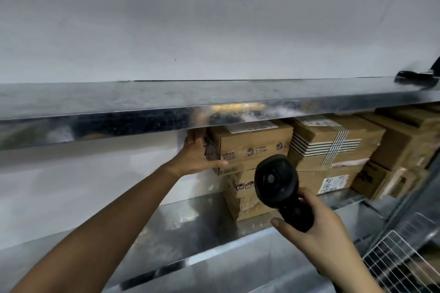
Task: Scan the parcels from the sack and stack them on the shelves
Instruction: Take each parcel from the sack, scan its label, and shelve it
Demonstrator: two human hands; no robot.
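Note:
My left hand point(198, 152) holds the left end of a brown cardboard parcel point(252, 143), thumb under its lower edge and fingers up its side. That parcel lies on top of another cardboard box point(242, 200) on the lower metal shelf point(181, 228). In my right hand point(314, 231) I grip a black handheld barcode scanner point(277, 181) by its handle, with its head in front of the stacked boxes. To the right stands a parcel bound with striped tape point(333, 140).
A shiny upper metal shelf point(142, 102) crosses the view just above the parcels, with a dark object point(414, 77) at its far right end. More cardboard boxes point(402, 147) fill the lower shelf's right side. A white wire rack point(392, 261) sits at the lower right.

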